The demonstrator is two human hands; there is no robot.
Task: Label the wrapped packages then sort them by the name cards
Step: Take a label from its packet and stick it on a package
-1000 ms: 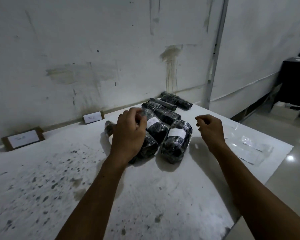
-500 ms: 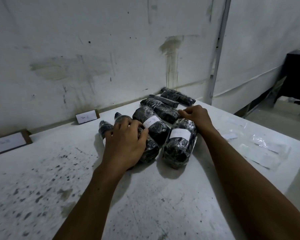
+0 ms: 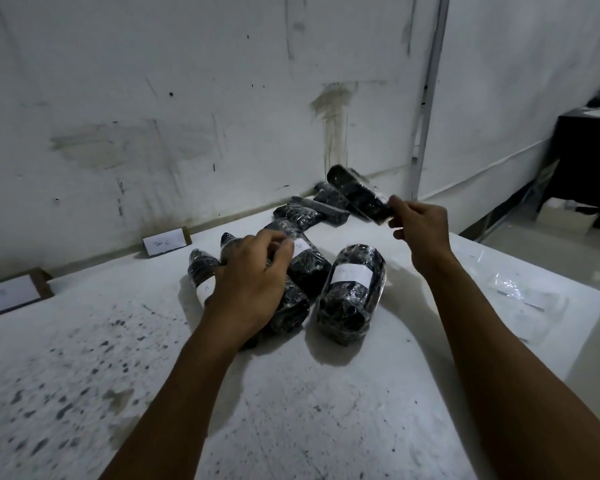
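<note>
The right hand (image 3: 418,225) pinches one end of a dark wrapped package (image 3: 355,192), lifted above the far pile. The left hand (image 3: 253,271) rests on near packages (image 3: 352,292) — fingers curled over one — on the white table (image 3: 291,393).

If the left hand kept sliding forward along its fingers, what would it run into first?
Most likely the labelled wrapped package just beyond the left hand; its fingertips already reach the white label. Behind that lie more wrapped packages, then the wall. Depth is hard to judge.
</note>
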